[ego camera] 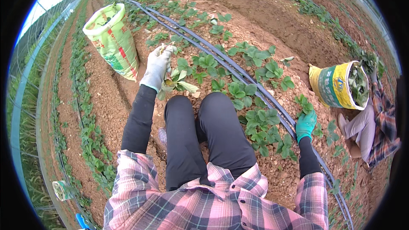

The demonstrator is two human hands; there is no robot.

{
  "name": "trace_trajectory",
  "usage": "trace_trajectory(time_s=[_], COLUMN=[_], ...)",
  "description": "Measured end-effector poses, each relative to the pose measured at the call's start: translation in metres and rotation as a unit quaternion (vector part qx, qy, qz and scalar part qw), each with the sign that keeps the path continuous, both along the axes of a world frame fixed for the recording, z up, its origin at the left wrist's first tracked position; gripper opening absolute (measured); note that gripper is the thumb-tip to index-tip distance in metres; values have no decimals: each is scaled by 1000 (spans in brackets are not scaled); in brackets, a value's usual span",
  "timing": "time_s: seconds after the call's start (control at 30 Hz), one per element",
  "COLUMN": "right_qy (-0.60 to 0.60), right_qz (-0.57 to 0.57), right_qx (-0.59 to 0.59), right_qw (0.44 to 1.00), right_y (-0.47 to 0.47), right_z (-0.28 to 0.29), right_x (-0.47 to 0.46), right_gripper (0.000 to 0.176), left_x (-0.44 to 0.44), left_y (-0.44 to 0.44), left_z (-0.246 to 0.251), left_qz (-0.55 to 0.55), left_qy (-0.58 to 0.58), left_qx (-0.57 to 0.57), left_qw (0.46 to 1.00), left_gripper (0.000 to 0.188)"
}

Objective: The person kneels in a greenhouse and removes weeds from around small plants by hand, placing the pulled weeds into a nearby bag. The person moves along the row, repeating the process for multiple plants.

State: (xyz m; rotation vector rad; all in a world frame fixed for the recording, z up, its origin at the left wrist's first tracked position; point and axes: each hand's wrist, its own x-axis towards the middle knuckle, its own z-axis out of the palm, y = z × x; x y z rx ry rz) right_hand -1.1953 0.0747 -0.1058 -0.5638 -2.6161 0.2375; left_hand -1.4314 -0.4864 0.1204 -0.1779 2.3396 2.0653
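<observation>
My left hand [158,62], in a white knit glove, holds a bunch of plucked strawberry leaves [179,81] that hang below and beside it, with pale stems or bits at its fingertips. My right hand [305,125], in a green glove, is at a small strawberry plant [304,103] on the far side of the black drip hoses [238,67]; whether its fingers grip the plant is unclear. Strawberry plants [262,121] grow in the reddish soil on both sides of the hoses. A light green woven sack [123,49] stands open-topped beyond my left hand, with some leaves inside.
At the right, a yellow and green woven sack [332,84] full of leaves leans beside a crouching co-worker [367,127]. More plant rows [92,147] run at the left, with a small container [61,190] and a blue object [82,220] near the lower left.
</observation>
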Motion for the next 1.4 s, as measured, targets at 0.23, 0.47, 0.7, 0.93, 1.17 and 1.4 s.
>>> trace_trajectory(time_s=[0.23,0.47,0.7,0.93,1.17,1.4], right_qy=[111,-146,-265,-385,-370,-333], right_qz=[-31,36,-45,-145,-221,-199], right_qx=[11,-5,174,218,175,255], right_qw=[993,989,947,885,885,886], right_y=[-45,-59,-45,-64,-125,-109], right_z=[57,-14,-56,-34,-27,-3], right_x=[-1,-13,-17,-30,-46,-28], right_gripper=[43,29,43,45,41,28], left_x=[71,78,-24,-167,-382,-242], left_y=[-180,-283,-269,-289,-413,-413], left_z=[-22,-63,57,191,174,15], left_qz=[172,236,163,134,275,304], left_qy=[-20,-76,221,619,260,439], left_qx=[51,154,106,-140,-463,-309], left_qw=[984,957,956,761,801,787], left_gripper=[26,7,19,18,60,48])
